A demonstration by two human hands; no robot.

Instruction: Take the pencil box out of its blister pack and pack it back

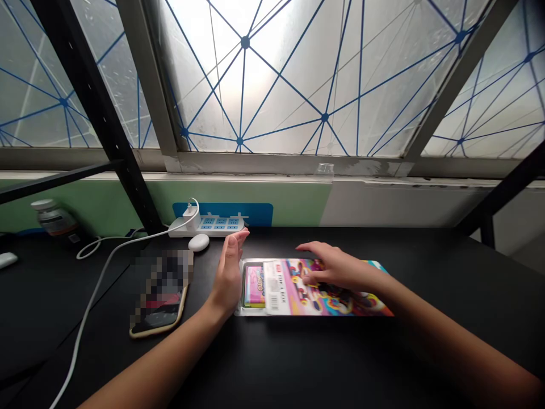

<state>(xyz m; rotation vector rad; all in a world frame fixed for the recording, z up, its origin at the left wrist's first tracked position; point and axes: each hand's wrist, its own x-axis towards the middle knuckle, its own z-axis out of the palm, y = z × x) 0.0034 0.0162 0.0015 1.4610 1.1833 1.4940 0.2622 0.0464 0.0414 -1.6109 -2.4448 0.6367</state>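
A colourful flat package (293, 289) in clear plastic lies on the black desk (298, 363) in front of me. My left hand (229, 272) stands on its edge against the package's left end, fingers straight and together, holding nothing. My right hand (334, 267) lies palm down on top of the package, fingers stretched out flat towards the left.
A phone (162, 298) lies left of my left hand. Behind it sit a small white oval case (198, 242) and a white power strip (210, 224) with a charger and white cable (97, 284). A jar (53, 217) stands far left, below the window.
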